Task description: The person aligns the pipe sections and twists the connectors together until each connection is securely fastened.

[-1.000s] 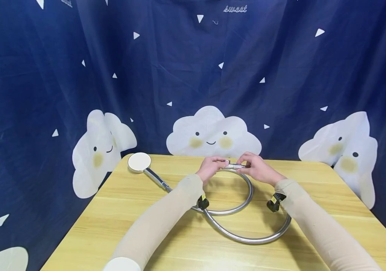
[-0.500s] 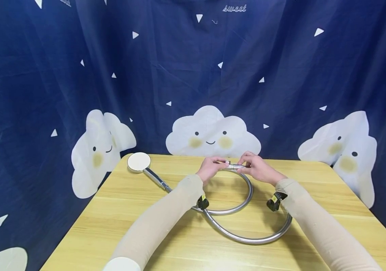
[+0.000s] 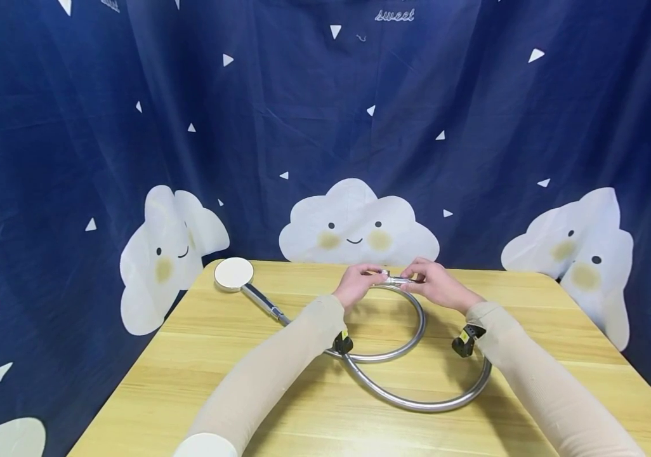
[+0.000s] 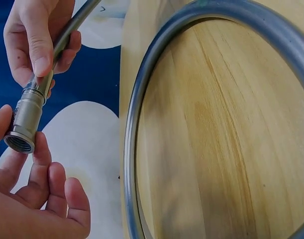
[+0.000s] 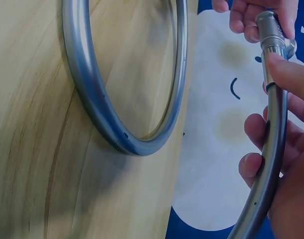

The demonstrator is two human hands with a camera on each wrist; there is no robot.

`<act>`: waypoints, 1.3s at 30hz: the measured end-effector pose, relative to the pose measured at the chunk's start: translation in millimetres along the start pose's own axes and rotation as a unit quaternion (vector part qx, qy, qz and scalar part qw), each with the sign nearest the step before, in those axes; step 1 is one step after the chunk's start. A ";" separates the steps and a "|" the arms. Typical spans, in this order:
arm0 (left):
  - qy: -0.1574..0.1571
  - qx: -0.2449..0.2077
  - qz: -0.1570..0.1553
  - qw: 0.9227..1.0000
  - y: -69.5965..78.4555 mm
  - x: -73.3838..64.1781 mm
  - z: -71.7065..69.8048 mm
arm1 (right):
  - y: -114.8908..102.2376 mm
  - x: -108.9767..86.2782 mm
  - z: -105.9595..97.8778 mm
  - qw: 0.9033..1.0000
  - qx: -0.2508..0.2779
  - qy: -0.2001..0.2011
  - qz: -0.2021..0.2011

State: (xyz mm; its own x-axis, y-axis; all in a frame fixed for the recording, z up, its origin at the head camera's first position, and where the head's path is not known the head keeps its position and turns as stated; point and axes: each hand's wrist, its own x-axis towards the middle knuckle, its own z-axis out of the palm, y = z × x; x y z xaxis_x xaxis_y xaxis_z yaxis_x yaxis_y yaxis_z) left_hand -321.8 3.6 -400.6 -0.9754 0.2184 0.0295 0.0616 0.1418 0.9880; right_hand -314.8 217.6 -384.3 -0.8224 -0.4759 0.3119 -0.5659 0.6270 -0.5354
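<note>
A metal fitting (image 4: 28, 115) with a threaded open end sits at the end of a grey shower hose (image 4: 133, 114). My left hand (image 3: 355, 284) pinches this fitting between thumb and fingertips; in the left wrist view its remaining fingers are loosely bent. From the other side, my right hand (image 3: 438, 285) grips the hose end, its thumb pressed on the collar (image 5: 275, 62) where hose and fitting meet. A small round stub (image 5: 291, 47) juts from the fitting's side. Both hands hold it above the table's far edge. A shower head (image 3: 234, 273) with a pale round face lies at the back left.
The hose loops across the wooden table (image 3: 188, 381) beneath my forearms and joins the shower head's handle (image 3: 263, 300). A dark blue curtain (image 3: 325, 139) with clouds hangs behind the table. A black wrist camera (image 3: 464, 341) hangs under my right wrist.
</note>
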 end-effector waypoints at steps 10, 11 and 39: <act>0.000 -0.004 0.005 1.000 -3.4 2.2 1.6 | -1.0 -1.5 -2.0 1.000 -0.006 -0.001 0.001; 0.001 -0.002 0.005 1.000 -3.3 1.8 1.3 | -1.1 -1.6 -2.1 1.000 -0.005 -0.002 0.001; 0.010 0.058 0.027 0.998 7.4 -7.4 -18.5 | 22.5 -13.0 -12.8 0.999 -0.025 0.035 0.009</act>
State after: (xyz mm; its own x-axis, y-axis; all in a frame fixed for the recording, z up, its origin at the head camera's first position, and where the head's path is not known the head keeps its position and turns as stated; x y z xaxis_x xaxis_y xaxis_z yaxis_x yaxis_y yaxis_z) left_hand -318.0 -14.8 -390.7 -0.9740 0.2089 0.0874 0.1379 0.2414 0.9606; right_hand -317.6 245.8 -390.5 -0.8338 -0.4214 0.3567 -0.5515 0.6661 -0.5022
